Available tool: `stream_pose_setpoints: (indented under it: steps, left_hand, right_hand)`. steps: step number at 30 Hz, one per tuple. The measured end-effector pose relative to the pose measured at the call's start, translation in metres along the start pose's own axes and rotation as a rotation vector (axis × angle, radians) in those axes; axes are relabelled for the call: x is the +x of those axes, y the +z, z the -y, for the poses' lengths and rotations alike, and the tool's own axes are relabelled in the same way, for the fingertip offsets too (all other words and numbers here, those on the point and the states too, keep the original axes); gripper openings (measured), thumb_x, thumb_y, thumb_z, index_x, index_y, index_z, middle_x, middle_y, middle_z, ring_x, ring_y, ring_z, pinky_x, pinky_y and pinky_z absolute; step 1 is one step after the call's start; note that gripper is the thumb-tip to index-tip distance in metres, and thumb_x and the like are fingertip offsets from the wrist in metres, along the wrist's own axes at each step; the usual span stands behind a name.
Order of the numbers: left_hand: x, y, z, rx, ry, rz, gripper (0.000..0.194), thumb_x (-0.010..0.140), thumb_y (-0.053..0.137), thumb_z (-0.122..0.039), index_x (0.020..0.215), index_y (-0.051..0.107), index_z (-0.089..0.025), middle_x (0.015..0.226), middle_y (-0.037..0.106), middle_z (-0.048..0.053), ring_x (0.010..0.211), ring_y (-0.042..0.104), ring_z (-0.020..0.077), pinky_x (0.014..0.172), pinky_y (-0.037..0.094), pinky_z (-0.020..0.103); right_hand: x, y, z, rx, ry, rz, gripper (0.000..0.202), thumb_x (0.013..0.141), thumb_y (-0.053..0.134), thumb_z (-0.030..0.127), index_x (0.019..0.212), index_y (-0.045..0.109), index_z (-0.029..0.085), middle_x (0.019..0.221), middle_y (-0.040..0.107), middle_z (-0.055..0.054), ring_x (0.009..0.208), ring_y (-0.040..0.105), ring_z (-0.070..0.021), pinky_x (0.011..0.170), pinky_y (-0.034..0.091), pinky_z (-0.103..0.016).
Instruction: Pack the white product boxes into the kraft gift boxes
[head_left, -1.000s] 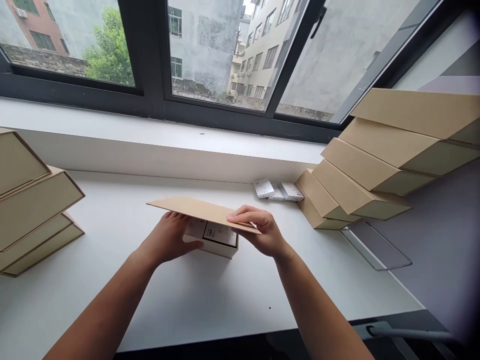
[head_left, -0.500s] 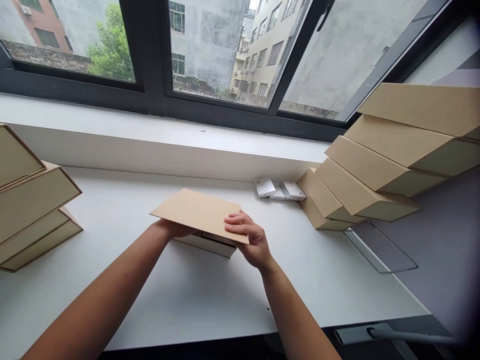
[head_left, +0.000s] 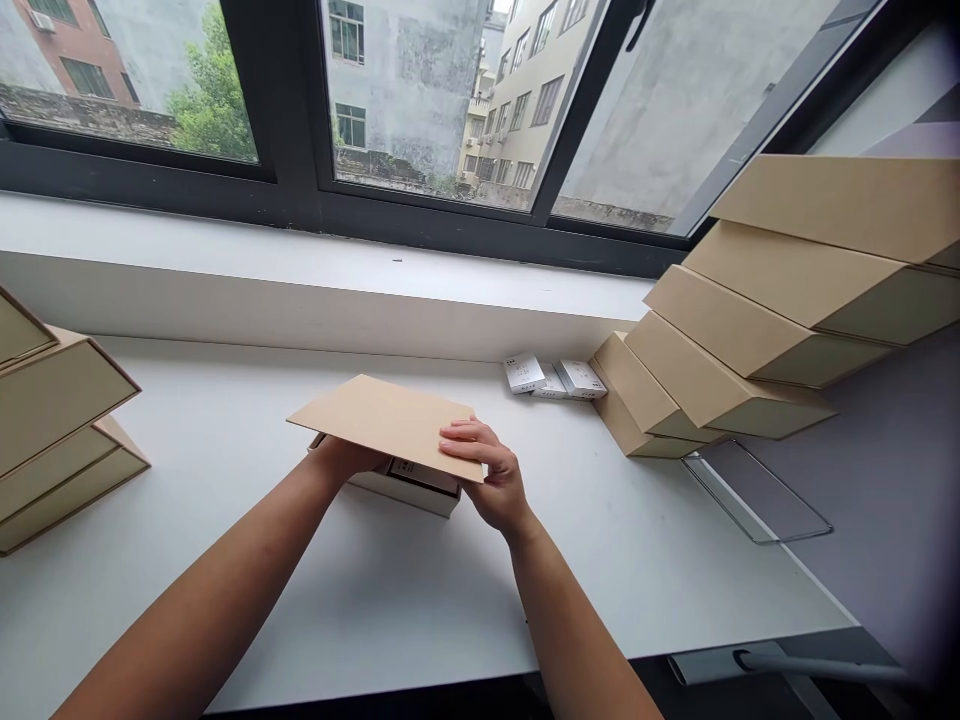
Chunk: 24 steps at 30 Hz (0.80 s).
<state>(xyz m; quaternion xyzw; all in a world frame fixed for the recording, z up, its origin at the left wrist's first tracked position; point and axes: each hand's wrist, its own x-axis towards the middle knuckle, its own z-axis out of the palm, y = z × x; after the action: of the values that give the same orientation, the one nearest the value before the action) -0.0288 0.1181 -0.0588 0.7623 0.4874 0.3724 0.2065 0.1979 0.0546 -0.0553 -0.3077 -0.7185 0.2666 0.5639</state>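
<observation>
On the white table stands a cardboard gift box [head_left: 401, 492], its tan lid [head_left: 382, 418] raised at a slant over it. My right hand [head_left: 495, 475] grips the lid's right edge, fingers on top and the thumb out of sight below. Beneath the lid, at the box's left part, is my left hand [head_left: 346, 458]; its fingers are hidden by the lid. A dark-edged inside with a small printed white piece [head_left: 409, 470] shows in the gap under the lid.
Several small silver-white boxes [head_left: 551, 377] lie by the wall ledge [head_left: 300, 300]. Stacks of tan boxes rise on the right [head_left: 720, 385] and on the left [head_left: 60, 400]. A wire frame [head_left: 757, 490] sits at the table's right edge. Windows are behind.
The lid has lifted slightly, so more of the box's inside and its left corner show. Both hands stay at the box; the whole view has shifted a little.
</observation>
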Motion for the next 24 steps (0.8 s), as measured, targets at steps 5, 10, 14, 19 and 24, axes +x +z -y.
stream_pose_setpoints:
  steps: [5,10,14,19,24]
  left_hand:
    - [-0.003,-0.017,-0.015,0.356,0.191,0.334,0.017,0.092,0.047,-0.029,0.079,0.054,-0.020,0.075,0.054,0.004,0.070,0.047,0.0180,0.070,0.040,0.032]
    - [0.005,-0.025,-0.022,0.467,0.152,0.461,0.018,0.090,0.049,-0.031,0.075,0.049,-0.021,0.065,0.039,-0.001,0.061,0.034,0.0128,0.061,0.035,0.028]
    - [0.012,-0.024,-0.020,0.307,0.068,0.540,0.017,0.087,0.050,-0.028,0.072,0.046,-0.022,0.059,0.034,-0.003,0.055,0.032,0.0116,0.054,0.035,0.026]
    - [0.008,-0.027,-0.026,0.314,0.060,0.488,0.020,0.085,0.052,-0.027,0.068,0.043,-0.022,0.056,0.034,-0.003,0.058,0.039,0.0137,0.058,0.036,0.028]
    - [-0.002,-0.025,-0.029,0.377,0.054,0.417,0.025,0.068,0.067,-0.030,0.060,0.045,-0.020,0.054,0.043,-0.006,0.057,0.036,0.0106,0.059,0.034,0.026]
  right_hand:
    - [-0.004,-0.002,-0.009,0.010,0.010,-0.101,0.021,0.090,0.072,0.033,0.111,0.074,0.036,0.116,0.070,-0.005,0.116,0.062,-0.0241,0.111,0.043,-0.050]
    - [-0.008,-0.003,-0.010,-0.026,0.017,-0.099,0.020,0.090,0.071,0.034,0.109,0.075,0.034,0.115,0.070,-0.005,0.117,0.061,-0.0246,0.107,0.047,-0.049]
    - [-0.011,-0.003,-0.009,-0.044,0.003,-0.084,0.020,0.091,0.070,0.030,0.109,0.075,0.035,0.116,0.070,-0.005,0.120,0.059,-0.0246,0.106,0.048,-0.049]
    - [-0.014,-0.004,-0.012,-0.055,-0.011,-0.063,0.024,0.091,0.069,0.026,0.112,0.074,0.035,0.117,0.069,-0.005,0.120,0.060,-0.0247,0.107,0.048,-0.050]
    - [-0.018,-0.006,-0.020,-0.057,-0.006,-0.029,0.027,0.091,0.068,0.024,0.116,0.072,0.035,0.122,0.067,-0.006,0.123,0.058,-0.0260,0.109,0.045,-0.052]
